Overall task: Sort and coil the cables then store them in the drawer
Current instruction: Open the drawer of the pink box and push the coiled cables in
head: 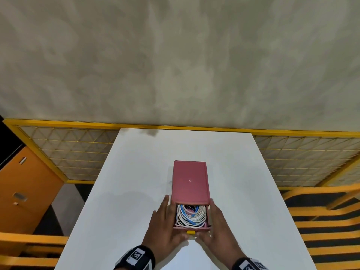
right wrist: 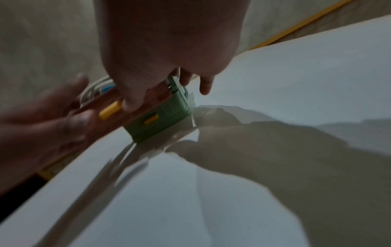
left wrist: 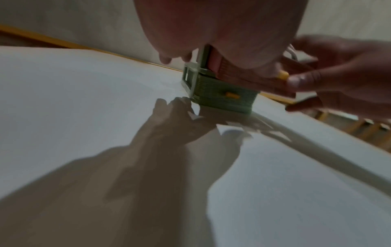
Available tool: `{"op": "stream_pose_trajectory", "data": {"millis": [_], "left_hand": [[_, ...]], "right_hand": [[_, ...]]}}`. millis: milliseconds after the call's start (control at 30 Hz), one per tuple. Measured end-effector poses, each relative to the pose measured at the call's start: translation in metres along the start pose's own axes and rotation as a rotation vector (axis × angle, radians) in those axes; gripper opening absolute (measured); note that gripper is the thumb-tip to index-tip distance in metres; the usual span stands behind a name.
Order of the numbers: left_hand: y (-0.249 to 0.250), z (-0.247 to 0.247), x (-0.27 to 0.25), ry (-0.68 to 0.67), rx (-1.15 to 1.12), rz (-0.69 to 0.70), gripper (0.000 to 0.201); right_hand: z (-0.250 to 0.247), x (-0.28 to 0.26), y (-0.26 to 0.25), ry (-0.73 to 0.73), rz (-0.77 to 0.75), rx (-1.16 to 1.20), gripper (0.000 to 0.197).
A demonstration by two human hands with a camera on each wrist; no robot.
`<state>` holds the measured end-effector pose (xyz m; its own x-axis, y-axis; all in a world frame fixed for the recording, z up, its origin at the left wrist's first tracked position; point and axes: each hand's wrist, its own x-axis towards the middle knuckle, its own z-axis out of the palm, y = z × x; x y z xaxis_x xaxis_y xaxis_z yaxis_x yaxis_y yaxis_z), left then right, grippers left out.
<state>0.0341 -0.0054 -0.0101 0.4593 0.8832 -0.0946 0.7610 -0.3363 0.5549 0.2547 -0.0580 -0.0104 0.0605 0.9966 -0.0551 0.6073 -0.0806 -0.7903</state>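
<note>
Now the pink drawer (head: 191, 228), full of coiled cables (head: 191, 215), stands pulled out over the worktop (head: 120, 191), between the left hand (head: 165, 224) and right hand (head: 218, 230), straight fingers (head: 165, 201) flanking its sides.

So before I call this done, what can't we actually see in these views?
- Cables: plugs and count hidden in the tangle and under the pink casing, head view.
- Green drawer: shut, contents hidden, both wrist views; out of sight from the head.
- Left hand and right hand: thumbs on the pink drawer front blurred.
</note>
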Motion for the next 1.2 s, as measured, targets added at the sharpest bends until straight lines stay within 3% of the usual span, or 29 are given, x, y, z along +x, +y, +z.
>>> {"op": "stream_pose_trajectory", "data": {"millis": [100, 167, 233, 300, 400, 567, 700, 767, 833, 900, 1000, 1200], "left_hand": [[-0.011, -0.002, 0.006, -0.005, -0.458, -0.143, 0.13], [-0.014, -0.006, 0.011, -0.051, -0.617, -0.178, 0.112], [-0.006, -0.012, 0.013, -0.058, -0.699, -0.159, 0.086], [0.007, -0.015, 0.014, 0.001, -0.694, -0.155, 0.069], [0.017, -0.01, 0.017, 0.092, -0.649, -0.2, 0.064], [0.015, -0.007, 0.02, 0.095, -0.611, -0.263, 0.073], [0.015, -0.011, 0.014, 0.024, -0.648, -0.143, 0.074], [0.009, -0.013, 0.007, -0.075, -0.654, -0.087, 0.094], [0.001, -0.014, 0.003, -0.126, -0.567, -0.136, 0.122], [-0.004, -0.016, 0.005, -0.101, -0.448, -0.179, 0.129], [0.001, -0.022, 0.012, -0.045, -0.448, -0.147, 0.109], [0.012, -0.028, 0.027, 0.181, -0.448, -0.275, 0.051]], "right_hand": [[-0.009, 0.007, -0.001, -0.058, 0.134, 0.221, 0.121], [-0.017, 0.011, -0.003, -0.156, 0.111, 0.255, 0.105], [-0.022, 0.013, -0.009, -0.208, 0.095, 0.272, 0.089], [-0.022, 0.012, -0.015, -0.201, 0.094, 0.285, 0.086], [-0.02, 0.01, -0.018, -0.18, 0.095, 0.315, 0.085], [-0.022, 0.009, -0.023, -0.179, 0.097, 0.311, 0.084], [-0.024, 0.01, -0.022, -0.182, 0.097, 0.277, 0.082], [-0.026, 0.012, -0.022, -0.18, 0.094, 0.246, 0.083], [-0.026, 0.013, -0.021, -0.182, 0.102, 0.233, 0.085], [-0.025, 0.014, -0.018, -0.168, 0.123, 0.219, 0.087], [-0.023, 0.016, -0.013, -0.113, 0.155, 0.184, 0.087], [-0.013, 0.035, -0.021, 0.108, 0.243, 0.138, 0.041]]}}
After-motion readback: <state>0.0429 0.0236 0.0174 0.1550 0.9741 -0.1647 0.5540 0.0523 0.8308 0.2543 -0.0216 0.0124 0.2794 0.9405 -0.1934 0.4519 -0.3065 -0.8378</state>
